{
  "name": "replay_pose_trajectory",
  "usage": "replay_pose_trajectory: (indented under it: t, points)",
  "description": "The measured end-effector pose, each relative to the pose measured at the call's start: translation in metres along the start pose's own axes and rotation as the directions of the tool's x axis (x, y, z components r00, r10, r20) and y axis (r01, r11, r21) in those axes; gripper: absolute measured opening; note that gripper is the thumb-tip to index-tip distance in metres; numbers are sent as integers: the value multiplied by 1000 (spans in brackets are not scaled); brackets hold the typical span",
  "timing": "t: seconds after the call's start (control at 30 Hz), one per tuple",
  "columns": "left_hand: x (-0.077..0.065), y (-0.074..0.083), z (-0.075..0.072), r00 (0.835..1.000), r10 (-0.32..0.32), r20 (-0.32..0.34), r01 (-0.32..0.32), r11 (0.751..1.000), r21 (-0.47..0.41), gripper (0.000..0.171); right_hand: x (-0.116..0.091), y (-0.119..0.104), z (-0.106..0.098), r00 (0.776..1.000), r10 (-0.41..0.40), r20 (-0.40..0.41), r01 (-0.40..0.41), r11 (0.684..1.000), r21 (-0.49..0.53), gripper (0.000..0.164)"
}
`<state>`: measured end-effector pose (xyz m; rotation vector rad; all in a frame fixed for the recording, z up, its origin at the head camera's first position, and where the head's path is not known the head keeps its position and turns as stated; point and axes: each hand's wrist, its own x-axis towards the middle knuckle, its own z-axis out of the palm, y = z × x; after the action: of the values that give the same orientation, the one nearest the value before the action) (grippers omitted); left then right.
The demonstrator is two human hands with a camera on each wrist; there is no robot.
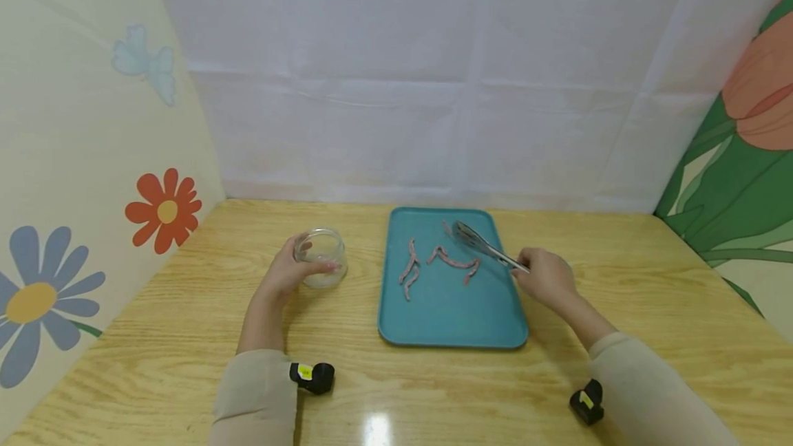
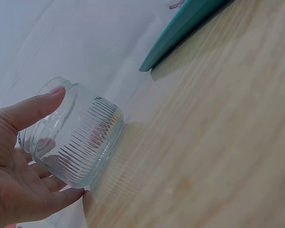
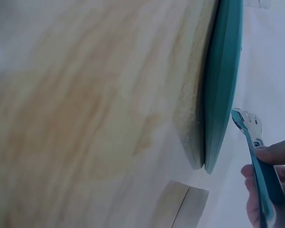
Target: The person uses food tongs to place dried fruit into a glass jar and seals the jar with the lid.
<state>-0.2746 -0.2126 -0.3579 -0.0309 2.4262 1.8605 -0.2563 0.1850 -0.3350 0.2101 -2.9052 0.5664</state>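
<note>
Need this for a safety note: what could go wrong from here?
The thin pink strips on the tray could slip out if the tongs lift them. The far strip might get nudged over the tray's edge. The jar is glass, so it might crack if the left hand loses it.

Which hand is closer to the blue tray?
The right. The right hand is by the tray's right edge, holding tongs over it. The left hand is off to the tray's left, holding the glass jar.
</note>
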Motion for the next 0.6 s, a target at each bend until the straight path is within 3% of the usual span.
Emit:
replay_pose_trajectory:
  t: [0.2, 0.6]
  points:
    - [0, 0, 0, 1000, 2, -1, -2, 1000, 14, 101, 1, -1, -2, 999, 37, 5, -37, 999, 34, 9]
    - [1, -1, 0, 1000, 5, -7, -5, 1000, 14, 101, 2, -7, -8, 997, 47, -63, -41, 995, 95, 8]
